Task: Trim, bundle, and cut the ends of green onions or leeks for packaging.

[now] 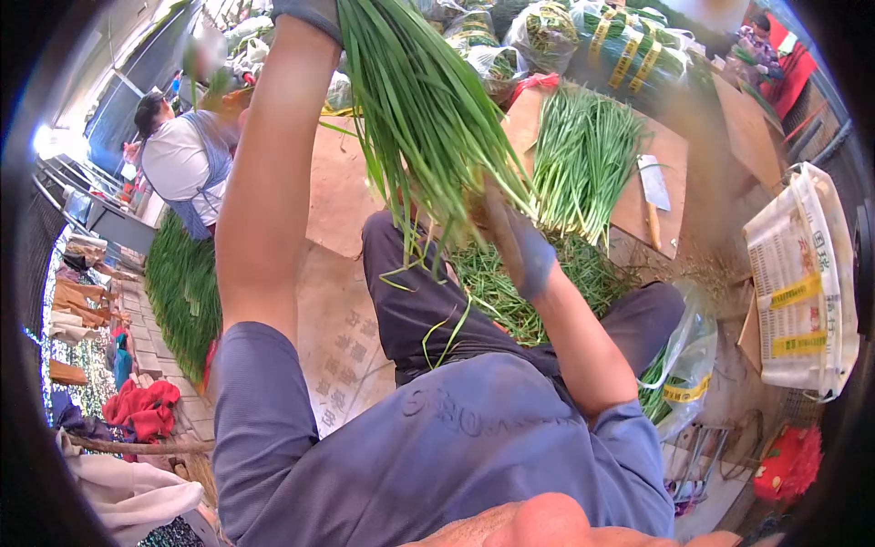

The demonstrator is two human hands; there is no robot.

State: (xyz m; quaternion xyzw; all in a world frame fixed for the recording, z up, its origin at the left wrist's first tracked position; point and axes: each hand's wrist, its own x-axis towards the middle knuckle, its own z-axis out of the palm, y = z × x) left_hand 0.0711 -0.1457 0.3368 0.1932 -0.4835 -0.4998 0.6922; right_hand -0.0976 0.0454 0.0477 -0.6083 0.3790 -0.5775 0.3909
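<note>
A large bunch of long green leafy stalks [424, 100] hangs in front of me, its pale ends toward the lower right. At the top edge, my gloved left hand [314, 13] is closed round the upper part of the bunch. My right hand [518, 239], in a dirty grey-blue glove, is at the pale ends; its fingers are partly hidden and blurred. To the right, a pile of similar stalks [588, 155] lies on a brown board [670, 150], beside a cleaver [653, 187] with a wooden handle. Loose green trimmings [583, 278] lie between my legs.
Bagged vegetables [547, 36] are stacked behind the board. A person in an apron [187, 159] sits at the left, near a green heap [182, 296]. Another person [758, 50] is at the far right. A white woven sack [802, 283] stands right; a clear bag [688, 365] lies by my right knee.
</note>
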